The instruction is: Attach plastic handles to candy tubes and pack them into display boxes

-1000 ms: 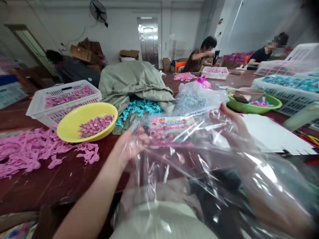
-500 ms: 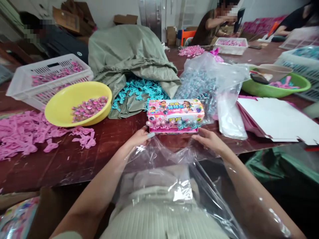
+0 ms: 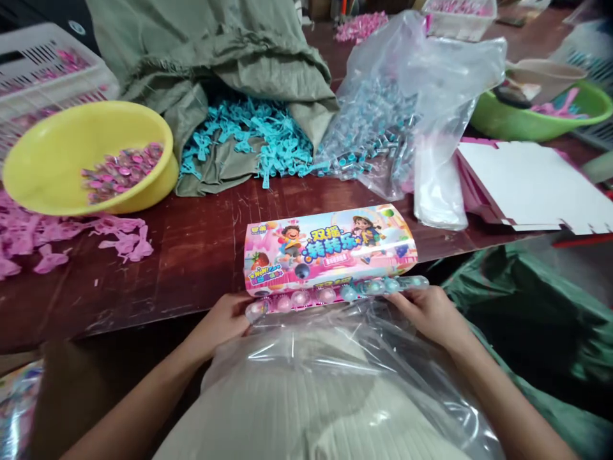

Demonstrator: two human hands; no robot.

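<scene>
A pink printed candy box (image 3: 329,248) with a row of round candies along its front lies at the near edge of the dark red table (image 3: 201,243). My left hand (image 3: 224,322) grips the box's left end together with a clear plastic bag (image 3: 345,358). My right hand (image 3: 428,313) holds the right end and the bag's edge. The bag's mouth lies against the box's front and the rest drapes over my lap. Both hands have their fingers curled.
A yellow bowl (image 3: 57,160) of pink candies sits at left beside loose pink plastic pieces (image 3: 115,233). Behind are a grey-green sack (image 3: 215,57) spilling teal pieces (image 3: 249,137), a clear bag of blue candies (image 3: 378,121), a green bowl (image 3: 536,121), flat white cardboard (image 3: 531,185) and a white basket (image 3: 43,70).
The bag came down from in front of my view to my lap. The box has slid toward me to the table's edge, and both hands now grip its ends with the bag.
</scene>
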